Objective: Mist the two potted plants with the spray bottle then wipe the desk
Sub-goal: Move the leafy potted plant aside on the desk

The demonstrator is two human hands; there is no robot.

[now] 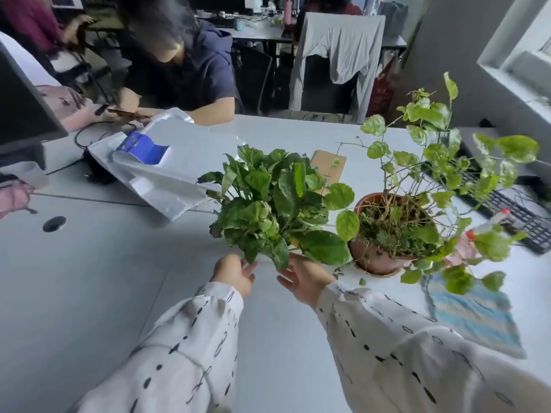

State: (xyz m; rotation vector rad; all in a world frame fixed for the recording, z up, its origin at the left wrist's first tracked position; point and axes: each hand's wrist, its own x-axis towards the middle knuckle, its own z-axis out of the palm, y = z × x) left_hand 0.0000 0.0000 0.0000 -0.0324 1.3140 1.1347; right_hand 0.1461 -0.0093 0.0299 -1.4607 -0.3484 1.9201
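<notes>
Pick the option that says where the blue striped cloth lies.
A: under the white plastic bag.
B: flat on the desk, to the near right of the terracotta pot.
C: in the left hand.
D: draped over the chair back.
B: the blue striped cloth lies flat on the desk, close to the terracotta pot and partly under that plant's trailing leaves.

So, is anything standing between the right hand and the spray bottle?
Yes. The terracotta pot and its trailing stems stand between the right hand and the spray bottle, which sits partly behind leaves beside the keyboard.
</notes>
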